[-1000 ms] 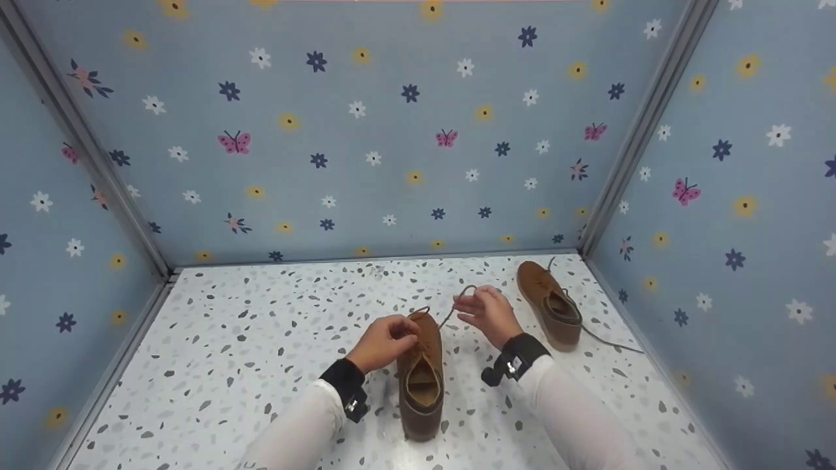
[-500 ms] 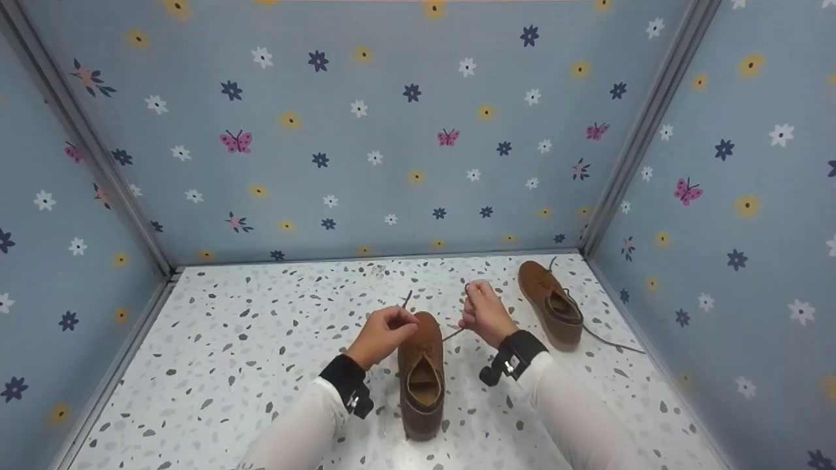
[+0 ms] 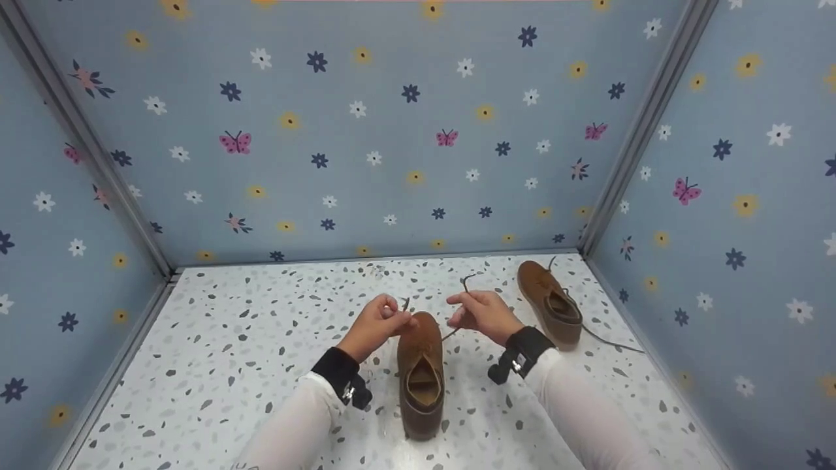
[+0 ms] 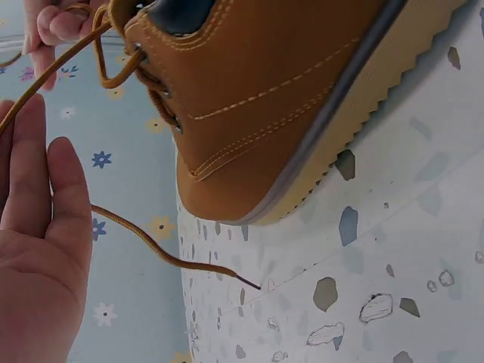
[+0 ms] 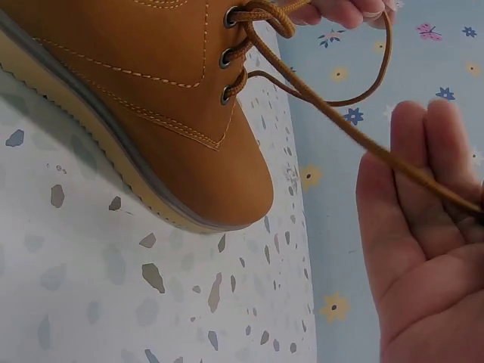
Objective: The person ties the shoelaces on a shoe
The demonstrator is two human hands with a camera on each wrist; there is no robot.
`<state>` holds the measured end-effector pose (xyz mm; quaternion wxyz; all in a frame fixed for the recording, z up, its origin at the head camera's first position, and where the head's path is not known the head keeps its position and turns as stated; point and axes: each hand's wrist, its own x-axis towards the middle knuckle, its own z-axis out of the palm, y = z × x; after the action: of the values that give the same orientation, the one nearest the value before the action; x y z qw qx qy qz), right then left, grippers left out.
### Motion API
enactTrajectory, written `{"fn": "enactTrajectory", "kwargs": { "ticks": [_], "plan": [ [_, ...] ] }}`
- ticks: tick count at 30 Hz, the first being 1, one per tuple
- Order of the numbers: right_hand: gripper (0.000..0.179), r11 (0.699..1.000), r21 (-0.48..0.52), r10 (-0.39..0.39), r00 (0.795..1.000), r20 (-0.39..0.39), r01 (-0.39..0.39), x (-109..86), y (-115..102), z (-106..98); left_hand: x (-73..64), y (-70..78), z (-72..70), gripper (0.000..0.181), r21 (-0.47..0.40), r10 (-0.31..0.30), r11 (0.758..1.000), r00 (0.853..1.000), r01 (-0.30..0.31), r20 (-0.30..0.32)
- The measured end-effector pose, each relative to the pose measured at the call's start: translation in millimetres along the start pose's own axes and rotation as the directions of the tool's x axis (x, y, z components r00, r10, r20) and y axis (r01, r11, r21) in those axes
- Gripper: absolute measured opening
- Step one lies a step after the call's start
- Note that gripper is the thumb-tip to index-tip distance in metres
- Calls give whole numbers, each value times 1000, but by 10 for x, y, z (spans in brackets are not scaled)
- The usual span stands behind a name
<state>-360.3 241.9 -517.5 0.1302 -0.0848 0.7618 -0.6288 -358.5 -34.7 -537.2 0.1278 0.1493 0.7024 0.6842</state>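
A brown lace-up shoe (image 3: 421,418) stands on the floor between the hands, toe pointing away. At its left, my left hand (image 3: 375,326) pinches one end of its shoelace; the tip pokes up past the fingers. My right hand (image 3: 483,315) holds the other end on the right, and its tip rises above the index finger. In the left wrist view a shoelace (image 4: 162,255) trails from behind the fingers. In the right wrist view the shoelace (image 5: 355,136) runs taut from a crossing at the eyelets to the right hand, whose thumb is out of sight.
A second brown shoe (image 3: 542,297), its laces loose, lies at the right near the side wall. The speckled white floor (image 3: 261,339) meets a flowered blue back wall (image 3: 379,137) and similar side panels with grey metal frames.
My left hand has shifted slightly left. The right hand, gathered like a fist half a second ago, has its fingers more extended, and a lace end shows above it.
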Motion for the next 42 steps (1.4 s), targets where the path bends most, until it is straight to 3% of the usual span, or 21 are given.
{"fn": "enactTrajectory", "kwargs": {
  "ticks": [5, 14, 19, 24, 28, 32, 38, 42],
  "plan": [
    [48, 998, 52, 27, 999, -27, -26, -7, -23, -11, -1, 32, -14, 31, 37, -57, 998, 998, 57, -17],
    [50, 977, 213, 33, 999, -14, -30, -4, -74, 46, 17, 23, -11, 15, -61, -27, 998, 998, 23, -57],
    [31, 954, 296, 56, 998, 1, -53, -4, -108, 72, 8, 33, -15, 9, -137, -33, 990, 998, 27, -46],
    [23, 971, 233, 45, 998, 50, -56, -2, -99, 77, 7, 49, -37, 14, -141, -42, 989, 998, 36, -38],
    [30, 990, 137, 22, 998, 64, -31, 5, -85, 78, 7, 68, -39, 18, -125, -48, 991, 998, 44, -29],
    [41, 995, 100, 22, 999, 48, -26, -5, -87, 85, 13, 78, -11, 17, -167, -65, 984, 998, 60, -19],
    [49, 981, 191, 28, 1000, 6, -29, -10, -73, 146, 23, 77, 52, 18, -317, -81, 945, 997, 77, 1],
    [49, 961, 274, 46, 999, -3, -43, -16, -73, 206, 24, 67, 71, 22, -362, -81, 928, 996, 87, 32]
  ]
}}
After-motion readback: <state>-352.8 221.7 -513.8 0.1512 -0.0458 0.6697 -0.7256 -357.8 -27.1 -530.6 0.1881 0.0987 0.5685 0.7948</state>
